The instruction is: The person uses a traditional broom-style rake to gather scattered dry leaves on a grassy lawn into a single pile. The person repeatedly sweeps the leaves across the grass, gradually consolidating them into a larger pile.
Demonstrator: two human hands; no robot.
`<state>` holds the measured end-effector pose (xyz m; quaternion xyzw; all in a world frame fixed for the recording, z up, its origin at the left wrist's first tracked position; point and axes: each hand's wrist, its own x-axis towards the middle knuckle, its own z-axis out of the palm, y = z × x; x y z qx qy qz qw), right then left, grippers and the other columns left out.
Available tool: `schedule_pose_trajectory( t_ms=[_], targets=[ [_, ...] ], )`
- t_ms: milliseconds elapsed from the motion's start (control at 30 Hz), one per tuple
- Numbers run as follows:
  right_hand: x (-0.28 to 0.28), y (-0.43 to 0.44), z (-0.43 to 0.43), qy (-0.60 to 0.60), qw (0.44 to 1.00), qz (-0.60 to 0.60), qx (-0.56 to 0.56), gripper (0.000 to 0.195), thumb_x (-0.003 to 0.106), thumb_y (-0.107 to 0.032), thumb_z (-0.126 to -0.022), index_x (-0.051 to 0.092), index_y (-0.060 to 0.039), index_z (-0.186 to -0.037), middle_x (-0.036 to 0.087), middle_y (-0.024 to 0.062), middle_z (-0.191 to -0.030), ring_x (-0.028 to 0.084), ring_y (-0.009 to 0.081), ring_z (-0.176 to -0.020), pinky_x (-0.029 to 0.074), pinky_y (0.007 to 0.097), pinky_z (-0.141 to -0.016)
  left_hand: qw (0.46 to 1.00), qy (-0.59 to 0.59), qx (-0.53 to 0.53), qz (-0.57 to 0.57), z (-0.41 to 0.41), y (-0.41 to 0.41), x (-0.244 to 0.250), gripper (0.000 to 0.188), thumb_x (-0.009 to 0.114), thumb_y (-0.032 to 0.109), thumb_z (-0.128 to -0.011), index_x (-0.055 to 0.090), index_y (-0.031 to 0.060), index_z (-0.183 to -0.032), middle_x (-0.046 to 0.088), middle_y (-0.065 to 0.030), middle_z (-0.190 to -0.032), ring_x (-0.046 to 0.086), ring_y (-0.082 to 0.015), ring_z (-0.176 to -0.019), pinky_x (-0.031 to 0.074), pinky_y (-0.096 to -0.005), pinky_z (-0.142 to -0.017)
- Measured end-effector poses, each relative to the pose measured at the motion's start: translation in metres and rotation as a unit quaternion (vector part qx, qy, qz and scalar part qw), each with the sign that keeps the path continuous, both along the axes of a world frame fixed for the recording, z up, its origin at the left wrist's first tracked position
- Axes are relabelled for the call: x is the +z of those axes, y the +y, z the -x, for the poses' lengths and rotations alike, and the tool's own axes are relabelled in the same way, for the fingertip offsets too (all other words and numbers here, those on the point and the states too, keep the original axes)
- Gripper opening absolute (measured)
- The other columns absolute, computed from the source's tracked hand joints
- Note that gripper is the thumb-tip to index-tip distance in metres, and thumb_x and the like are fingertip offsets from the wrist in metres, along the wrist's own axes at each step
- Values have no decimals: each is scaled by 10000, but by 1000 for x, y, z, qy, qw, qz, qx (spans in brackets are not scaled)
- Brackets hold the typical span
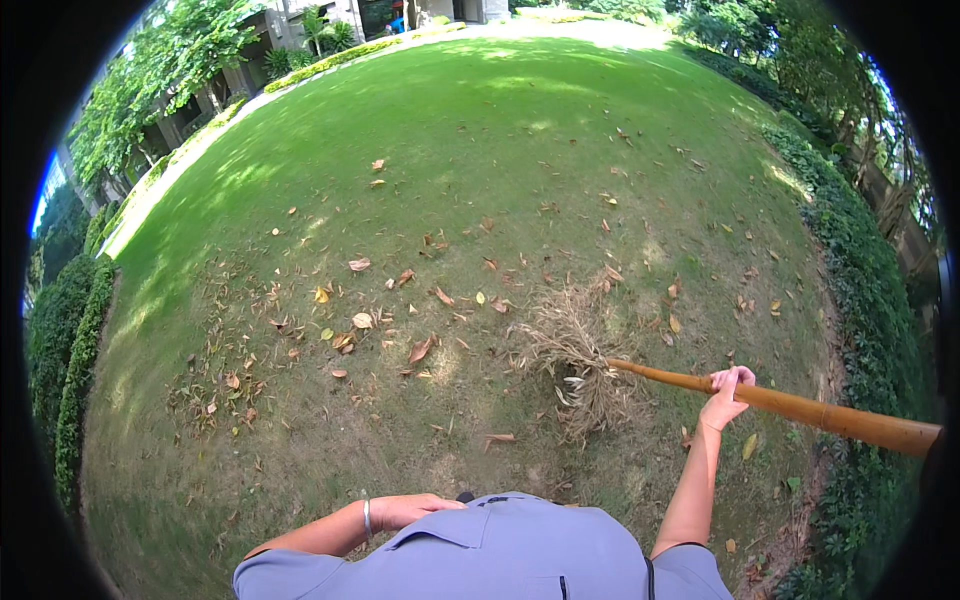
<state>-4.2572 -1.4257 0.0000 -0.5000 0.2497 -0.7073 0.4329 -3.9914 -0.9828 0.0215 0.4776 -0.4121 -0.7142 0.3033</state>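
My right hand (727, 396) is wrapped around the bamboo handle (825, 417) of a broom, out to the right of my body. The handle slopes down to the left into a wide, dry bristle head (577, 360), which rests on the grass with a few leaves caught near it. My left hand (412, 511) lies close to the front of my grey-blue shirt (517, 547); its fingertips are hidden by the cloth, so what they do is not visible. Brown and yellow dry leaves (420, 349) are scattered ahead, with a looser cluster of leaves (232, 381) on the left.
A lawn (480, 112) stretches ahead, patchy near me. Low green shrubs (862, 270) border it on the right, and a clipped hedge (79, 375) on the left. Beyond a pale path (161, 191) stand trees (142, 90) and a building (349, 15).
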Motion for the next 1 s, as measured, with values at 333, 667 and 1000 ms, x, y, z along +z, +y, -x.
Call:
schedule_pose_trajectory(
  t_ms=[333, 667, 1000],
  targets=[
    [10, 5, -18, 8, 1000, -5, 21, 71, 523, -64, -876, 453, -58, -887, 450, 16, -687, 436, 102, -539, 410, 266, -552, 994, 53, 32, -93, 0, 0, -5, 387, 537, 258, -898, 569, -39, -1144, 608, -18, -1070, 528, -87, -967, 423, -250, -884],
    [15, 3, -36, 13, 999, -1, 36, 54, 504, -40, -884, 452, -53, -891, 456, 4, -675, 428, 80, -515, 431, 260, -549, 992, -10, 100, -70, 10, 15, 15, 383, 550, 230, -888, 555, -13, -1183, 587, -52, -1150, 519, -119, -1047, 392, -264, -942],
    [13, 6, -45, 16, 999, 0, 34, 68, 524, -47, -875, 456, -56, -875, 448, -5, -647, 436, 71, -506, 440, 246, -547, 997, -9, 74, -16, 12, 24, -8, 455, 552, 265, -870, 510, -8, -1233, 561, -69, -1206, 507, -157, -1096, 367, -280, -976]
  ],
)
